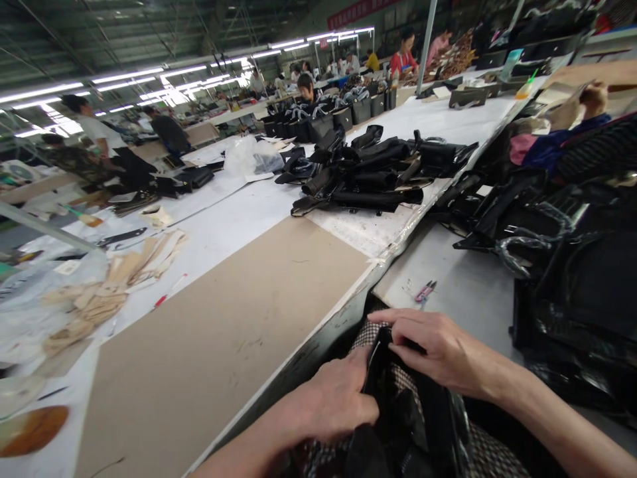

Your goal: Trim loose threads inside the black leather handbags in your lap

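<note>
Both my hands grip a black bag piece (398, 405) with checked lining at the bottom of the view, below the table's edge. My left hand (333, 398) is closed, pinching the black edge from the left. My right hand (438, 348) lies over the top of the piece with its fingers curled onto the same edge. The rest of the piece runs down out of view between my forearms.
A brown cardboard sheet (223, 332) covers the table before me. A heap of black bag parts (368, 176) lies further along. Small pink snips (424, 291) rest on the grey bench at right, beside black bags in plastic (577, 279). Tan cut pieces (99, 292) lie left. Other people work beyond.
</note>
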`<state>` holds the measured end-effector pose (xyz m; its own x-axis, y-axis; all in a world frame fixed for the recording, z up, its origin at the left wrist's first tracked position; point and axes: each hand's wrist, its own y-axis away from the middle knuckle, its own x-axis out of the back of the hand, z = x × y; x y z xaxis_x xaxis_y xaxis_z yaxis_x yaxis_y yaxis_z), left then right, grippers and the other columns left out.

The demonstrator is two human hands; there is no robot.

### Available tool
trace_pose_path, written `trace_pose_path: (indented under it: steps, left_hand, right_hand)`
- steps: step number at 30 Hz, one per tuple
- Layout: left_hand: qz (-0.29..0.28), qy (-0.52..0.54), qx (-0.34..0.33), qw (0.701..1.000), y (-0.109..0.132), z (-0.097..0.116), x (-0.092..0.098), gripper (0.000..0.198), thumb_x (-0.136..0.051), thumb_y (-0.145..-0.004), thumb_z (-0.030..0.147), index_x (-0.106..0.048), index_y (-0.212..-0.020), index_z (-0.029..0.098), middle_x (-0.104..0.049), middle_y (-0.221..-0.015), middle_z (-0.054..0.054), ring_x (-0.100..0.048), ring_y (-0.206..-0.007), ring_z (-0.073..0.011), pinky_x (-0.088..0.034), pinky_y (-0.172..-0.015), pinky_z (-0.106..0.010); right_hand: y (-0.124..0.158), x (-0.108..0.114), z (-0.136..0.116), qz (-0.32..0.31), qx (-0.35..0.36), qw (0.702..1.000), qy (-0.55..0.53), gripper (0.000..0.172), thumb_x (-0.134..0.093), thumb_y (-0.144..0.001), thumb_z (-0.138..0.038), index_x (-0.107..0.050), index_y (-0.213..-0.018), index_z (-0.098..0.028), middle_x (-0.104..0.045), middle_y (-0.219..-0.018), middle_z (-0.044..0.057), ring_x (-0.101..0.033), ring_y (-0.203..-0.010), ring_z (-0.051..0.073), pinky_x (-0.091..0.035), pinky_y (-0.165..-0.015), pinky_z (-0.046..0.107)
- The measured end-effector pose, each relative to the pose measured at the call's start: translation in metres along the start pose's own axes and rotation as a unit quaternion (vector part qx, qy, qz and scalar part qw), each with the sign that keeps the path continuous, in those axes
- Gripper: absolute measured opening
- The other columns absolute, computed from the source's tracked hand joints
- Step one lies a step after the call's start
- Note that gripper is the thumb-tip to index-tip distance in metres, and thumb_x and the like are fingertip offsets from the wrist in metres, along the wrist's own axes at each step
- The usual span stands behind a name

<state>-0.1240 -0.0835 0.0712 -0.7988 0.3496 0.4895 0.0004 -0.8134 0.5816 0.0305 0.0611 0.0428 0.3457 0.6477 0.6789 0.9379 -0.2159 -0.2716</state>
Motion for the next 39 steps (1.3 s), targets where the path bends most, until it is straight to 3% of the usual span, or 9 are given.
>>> trace_pose_path:
  steps: [5, 13, 17, 20, 25, 28, 33, 39]
  left_hand:
    - [-0.019, -0.008, -0.012, 1.0, 0.001, -0.003, 0.004, 0.057, -0.06, -0.065, 0.025, -0.049, -0.12, 0.024, -0.063, -0.111, -0.005, -0.061, -0.094, -0.0305, -0.046, -0.076, -0.033]
    - [-0.024, 0.021, -0.026, 0.999, 0.005, -0.002, 0.008, 0.035, -0.056, -0.068, 0.024, -0.056, -0.103, 0.024, -0.064, -0.101, 0.0, -0.059, -0.085, -0.0235, -0.043, -0.066, -0.027]
    - [0.007, 0.07, -0.041, 0.997, 0.007, -0.006, 0.003, 0.04, -0.056, -0.07, 0.022, -0.056, -0.111, 0.024, -0.064, -0.099, 0.001, -0.058, -0.087, -0.0212, -0.043, -0.069, -0.025]
    - [0.03, 0.071, -0.012, 0.997, 0.013, -0.01, -0.004, 0.028, -0.056, -0.077, 0.03, -0.06, -0.103, 0.022, -0.064, -0.085, 0.003, -0.058, -0.077, -0.0177, -0.041, -0.063, -0.023]
    - [0.107, -0.056, 0.054, 0.991, 0.027, -0.007, -0.003, 0.028, -0.064, -0.076, 0.047, -0.065, -0.073, 0.019, -0.062, -0.069, 0.001, -0.055, -0.065, -0.0159, -0.034, -0.056, -0.024]
    - [0.094, -0.122, 0.087, 0.984, 0.028, 0.001, 0.004, 0.036, -0.065, -0.074, 0.052, -0.067, -0.063, 0.019, -0.059, -0.058, 0.001, -0.053, -0.058, -0.0152, -0.031, -0.052, -0.024]
    - [0.044, -0.189, 0.073, 0.978, 0.015, 0.012, 0.006, 0.046, -0.06, -0.075, 0.06, -0.072, -0.058, 0.019, -0.058, -0.048, -0.001, -0.053, -0.05, -0.015, -0.031, -0.05, -0.025]
    - [0.045, -0.283, 0.095, 0.953, 0.001, 0.009, -0.008, 0.041, -0.052, -0.08, 0.049, -0.079, -0.076, 0.018, -0.075, -0.07, -0.01, -0.068, -0.064, -0.025, -0.042, -0.054, -0.028]
  right_hand:
    - [-0.003, -0.005, 0.003, -0.006, -0.052, 0.998, -0.027, 0.016, -0.044, -0.091, -0.012, -0.056, -0.085, -0.02, -0.07, -0.091, 0.003, -0.065, -0.075, 0.014, -0.05, -0.066, 0.026]
    - [0.003, -0.024, 0.006, 0.07, -0.097, 0.993, -0.02, 0.016, -0.044, -0.091, -0.017, -0.048, -0.076, -0.021, -0.07, -0.093, 0.004, -0.066, -0.077, 0.015, -0.05, -0.067, 0.027]
    - [-0.001, -0.032, 0.004, 0.092, -0.144, 0.985, -0.001, 0.016, -0.043, -0.09, -0.018, -0.045, -0.075, -0.022, -0.07, -0.091, 0.003, -0.066, -0.075, 0.015, -0.049, -0.065, 0.028]
    - [-0.005, -0.036, 0.003, 0.105, -0.171, 0.98, 0.003, 0.017, -0.044, -0.089, -0.019, -0.044, -0.073, -0.022, -0.071, -0.092, 0.003, -0.067, -0.077, 0.016, -0.048, -0.065, 0.028]
    - [-0.011, -0.042, 0.002, 0.104, -0.167, 0.981, 0.0, 0.016, -0.044, -0.088, -0.017, -0.044, -0.074, -0.023, -0.071, -0.091, 0.002, -0.067, -0.079, 0.018, -0.047, -0.066, 0.029]
    - [-0.014, -0.045, 0.001, 0.099, -0.161, 0.982, 0.002, 0.016, -0.043, -0.089, -0.016, -0.043, -0.074, -0.023, -0.07, -0.09, 0.002, -0.067, -0.08, 0.019, -0.045, -0.066, 0.029]
    - [-0.018, -0.051, 0.001, 0.099, -0.168, 0.981, 0.014, 0.014, -0.043, -0.088, -0.015, -0.044, -0.076, -0.022, -0.07, -0.089, 0.003, -0.066, -0.081, 0.02, -0.042, -0.066, 0.029]
    - [-0.019, -0.057, 0.001, 0.11, -0.184, 0.977, 0.016, 0.013, -0.045, -0.086, -0.014, -0.046, -0.076, -0.022, -0.07, -0.088, 0.003, -0.066, -0.078, 0.02, -0.04, -0.064, 0.029]
